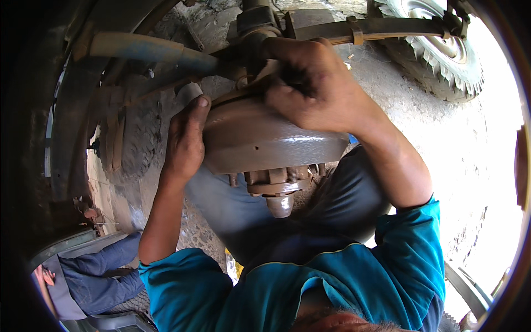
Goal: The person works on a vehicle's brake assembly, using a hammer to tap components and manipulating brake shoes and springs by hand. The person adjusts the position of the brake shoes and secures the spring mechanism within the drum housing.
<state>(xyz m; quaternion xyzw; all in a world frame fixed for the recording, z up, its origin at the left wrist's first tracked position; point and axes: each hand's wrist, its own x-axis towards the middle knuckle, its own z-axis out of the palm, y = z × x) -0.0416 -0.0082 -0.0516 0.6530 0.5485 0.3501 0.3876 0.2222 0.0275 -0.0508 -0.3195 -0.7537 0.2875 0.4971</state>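
A brown metal brake drum (260,135) sits on the axle in front of me, its wheel studs (292,175) and rounded hub cap (279,206) facing my body. My left hand (187,135) grips the drum's left side, thumb pointing up along the rim; its other fingers are mostly hidden. Just above that hand a pale grey cylindrical piece (189,94) shows, and whether the hand touches it I cannot tell. Over the top right of the drum, my right hand (310,83) is closed with curled, dirt-blackened fingers. What lies inside them is hidden.
A blue-grey tube (138,48) and a leaf spring (381,29) run behind the drum. A treaded tyre (442,61) is at the far right. Between my bent knees (354,188) hangs the hub. Another person's legs (102,274) appear at the lower left.
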